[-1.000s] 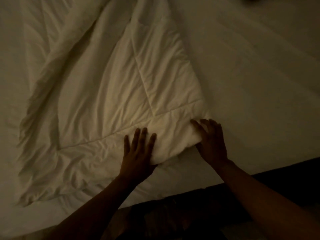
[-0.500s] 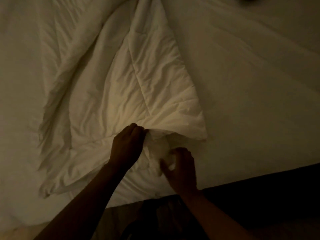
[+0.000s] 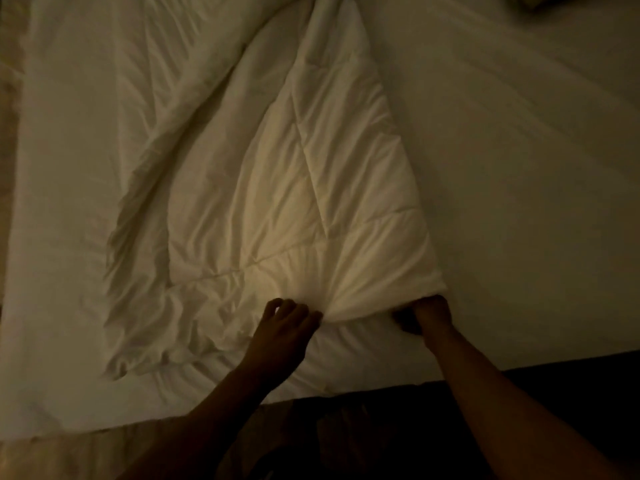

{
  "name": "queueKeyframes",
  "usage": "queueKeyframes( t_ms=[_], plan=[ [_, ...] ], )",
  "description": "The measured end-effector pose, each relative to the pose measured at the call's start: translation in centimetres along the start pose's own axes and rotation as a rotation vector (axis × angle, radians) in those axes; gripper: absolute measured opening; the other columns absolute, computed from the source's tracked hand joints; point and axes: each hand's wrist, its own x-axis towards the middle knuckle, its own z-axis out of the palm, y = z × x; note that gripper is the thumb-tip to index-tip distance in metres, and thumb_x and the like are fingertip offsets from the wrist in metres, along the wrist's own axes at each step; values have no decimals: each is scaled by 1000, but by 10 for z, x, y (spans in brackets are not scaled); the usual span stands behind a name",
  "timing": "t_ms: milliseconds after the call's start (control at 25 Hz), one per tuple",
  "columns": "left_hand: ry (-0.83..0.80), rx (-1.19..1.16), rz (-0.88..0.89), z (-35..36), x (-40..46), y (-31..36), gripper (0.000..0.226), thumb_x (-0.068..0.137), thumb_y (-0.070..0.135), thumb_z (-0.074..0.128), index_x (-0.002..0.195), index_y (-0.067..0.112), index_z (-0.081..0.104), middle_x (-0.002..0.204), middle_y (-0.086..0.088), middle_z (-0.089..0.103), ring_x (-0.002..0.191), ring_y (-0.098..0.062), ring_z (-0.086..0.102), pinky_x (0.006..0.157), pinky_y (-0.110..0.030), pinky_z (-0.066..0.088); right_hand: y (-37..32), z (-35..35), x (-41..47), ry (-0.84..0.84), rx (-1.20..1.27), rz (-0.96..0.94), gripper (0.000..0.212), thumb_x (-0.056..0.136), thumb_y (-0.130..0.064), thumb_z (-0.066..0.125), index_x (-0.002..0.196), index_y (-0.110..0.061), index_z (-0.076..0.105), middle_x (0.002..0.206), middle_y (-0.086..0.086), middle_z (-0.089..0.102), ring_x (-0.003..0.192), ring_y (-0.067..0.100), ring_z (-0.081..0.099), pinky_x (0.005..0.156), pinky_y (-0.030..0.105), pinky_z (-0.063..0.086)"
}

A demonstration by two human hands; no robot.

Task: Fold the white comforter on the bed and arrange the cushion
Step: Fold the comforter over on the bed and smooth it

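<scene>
The white comforter (image 3: 294,188) lies rumpled across the left and middle of the bed (image 3: 519,168), one quilted flap running from the far edge down to a corner near the person. The right hand (image 3: 427,315) has its grip closed on that near right corner, fingers curled under the edge. The left hand (image 3: 287,322) pinches the same near edge further left, where the fabric gathers into radiating creases, though the dim light makes it hard to tell how firmly it holds. A dark shape at the far right corner may be the cushion (image 3: 533,0); too little shows to be sure.

To do this step well, the two hands should draw apart along the edge until it runs straight, so the bunching by the left hand flattens out. The lift should then be even, both corners level, before the edge is carried across to meet the opposite side. The loose folds at the near left likely need smoothing first, or they will be trapped inside the fold.
</scene>
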Motion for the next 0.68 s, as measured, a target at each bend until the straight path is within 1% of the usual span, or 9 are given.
queueKeyframes(
  t_ms=[80,120,200,240,320,400,440,560,680],
  plan=[
    [-206,-47,-135,16,-3,-6,33,87,40,56,116,25,63,108,2,63,100,-26,61,97,-44,35,4,-13,-2,126,-209,-21,22,90,-19,64,75,-2,64,86,20,68,73,33,63,73,41,56],
    [-260,-74,-195,18,-3,-7,43,85,49,58,120,24,60,115,1,59,107,-26,58,100,-44,36,9,-20,-1,268,-242,-135,16,86,-17,67,90,-2,65,98,22,67,85,35,63,81,40,53],
    [-271,-54,-263,18,-4,-7,63,76,54,67,127,20,54,125,-6,53,114,-29,54,102,-48,38,17,-33,-9,524,-346,-512,67,75,-22,78,134,-8,49,127,21,52,111,35,53,92,37,44],
    [-273,0,-293,18,-9,-9,73,70,49,74,133,18,52,130,-10,51,117,-33,53,103,-53,37,15,-35,-17,549,-444,-724,85,73,-29,81,145,-17,39,139,16,44,121,31,47,99,38,42],
    [-298,114,-449,15,-21,-18,91,64,34,80,146,20,44,143,-18,45,130,-42,45,110,-64,24,-8,-28,-31,443,-578,-990,71,81,-41,73,144,-39,40,145,2,43,128,22,46,109,39,41],
    [-277,191,-635,12,-36,-34,96,68,27,77,154,24,31,155,-20,32,143,-44,28,113,-68,5,-21,-23,-36,292,-699,-1193,44,92,-28,61,133,-44,53,133,-2,55,115,20,56,100,40,50],
    [-284,207,-707,10,-47,-43,99,71,26,75,156,25,25,159,-20,25,146,-44,20,112,-68,4,-18,-22,-34,285,-820,-1292,55,90,-12,57,136,-43,53,129,1,54,108,22,54,94,38,51],
    [-347,168,-779,6,-77,-68,109,69,7,73,157,27,12,158,-21,27,140,-49,30,108,-69,25,11,-41,-12,252,-997,-1174,97,68,19,49,142,-43,43,125,4,44,104,23,44,92,36,49],
    [-437,146,-740,12,-104,-73,87,81,-3,56,155,16,15,151,-26,38,126,-55,46,98,-68,39,20,-37,3,270,-1010,-1059,97,66,19,50,138,-44,43,115,3,44,99,23,43,90,40,52]
  ],
)
